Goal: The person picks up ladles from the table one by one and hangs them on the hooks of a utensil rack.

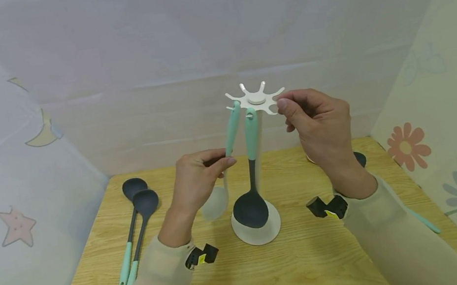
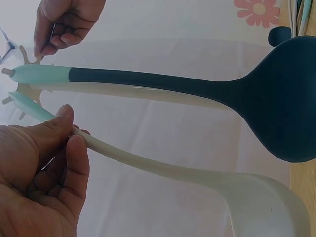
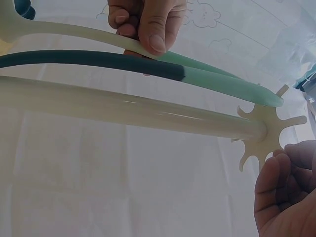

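Observation:
A white utensil rack point(image 1: 257, 100) with hooked prongs stands on a round base point(image 1: 266, 238). From its front prong hangs a dark ladle point(image 1: 250, 210) with a mint-green handle, its bowl over the base. My left hand point(image 1: 196, 176) pinches a white ladle point(image 2: 163, 168) between thumb and fingers, low on its mint-green handle. The top of that handle is at a prong left of the dark ladle. On the other side, my right hand point(image 1: 318, 123) pinches a right-hand prong of the rack between thumb and fingertips, as the right wrist view point(image 3: 291, 185) also shows.
Two dark spoon-like utensils point(image 1: 146, 203) with mint-green handles lie on the wooden table point(image 1: 302, 270) at left. Another dark utensil point(image 1: 360, 158) lies at right, partly hidden behind my right arm. Patterned cloth walls point(image 1: 176, 36) enclose the back and sides.

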### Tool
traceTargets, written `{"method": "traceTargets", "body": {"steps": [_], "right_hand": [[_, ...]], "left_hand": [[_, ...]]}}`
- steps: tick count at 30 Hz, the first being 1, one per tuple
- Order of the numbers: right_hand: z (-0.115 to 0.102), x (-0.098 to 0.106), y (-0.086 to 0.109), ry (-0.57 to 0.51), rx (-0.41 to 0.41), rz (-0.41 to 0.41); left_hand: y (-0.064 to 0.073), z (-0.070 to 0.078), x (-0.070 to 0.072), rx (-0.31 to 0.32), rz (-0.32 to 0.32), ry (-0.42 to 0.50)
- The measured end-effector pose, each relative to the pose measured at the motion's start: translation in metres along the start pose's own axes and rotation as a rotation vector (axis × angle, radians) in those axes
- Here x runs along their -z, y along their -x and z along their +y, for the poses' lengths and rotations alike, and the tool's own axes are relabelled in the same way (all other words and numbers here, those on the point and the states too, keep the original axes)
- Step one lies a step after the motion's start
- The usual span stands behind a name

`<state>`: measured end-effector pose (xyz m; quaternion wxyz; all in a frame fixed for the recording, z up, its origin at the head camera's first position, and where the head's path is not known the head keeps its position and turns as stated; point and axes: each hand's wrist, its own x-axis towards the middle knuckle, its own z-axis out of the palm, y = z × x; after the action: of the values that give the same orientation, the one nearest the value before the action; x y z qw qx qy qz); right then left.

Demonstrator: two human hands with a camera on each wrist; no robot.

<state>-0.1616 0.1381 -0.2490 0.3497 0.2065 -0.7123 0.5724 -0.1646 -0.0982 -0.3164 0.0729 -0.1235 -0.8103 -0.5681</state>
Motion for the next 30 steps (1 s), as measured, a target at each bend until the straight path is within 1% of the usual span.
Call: {"method": "traceTargets", "body": {"steps": [5, 11, 15, 21, 26, 30], "right_hand": [[0.001, 0.0, 0.0, -0.001, 0.005, -0.003], [0.002, 0.002, -0.001, -0.005, 0.019, -0.017], [0.002, 0.001, -0.001, -0.014, 0.012, -0.01], [0.001, 0.001, 0.0, -0.022, 0.0, -0.002], [0.001, 0.001, -0.001, -0.031, -0.002, 0.001], [0.001, 0.001, -0.001, -0.035, 0.008, 0.002]], "left_hand": [[-0.003, -0.002, -0.003, -0.005, 0.004, 0.018], [-0.004, -0.001, -0.007, -0.03, -0.004, -0.005], [-0.004, -0.001, -0.009, -0.035, -0.015, -0.005], [-0.001, 0.001, -0.009, -0.035, -0.019, -0.009], [0.002, 0.0, -0.007, -0.038, -0.015, -0.038], [0.007, -0.004, -0.004, -0.048, 0.006, -0.075]]}}
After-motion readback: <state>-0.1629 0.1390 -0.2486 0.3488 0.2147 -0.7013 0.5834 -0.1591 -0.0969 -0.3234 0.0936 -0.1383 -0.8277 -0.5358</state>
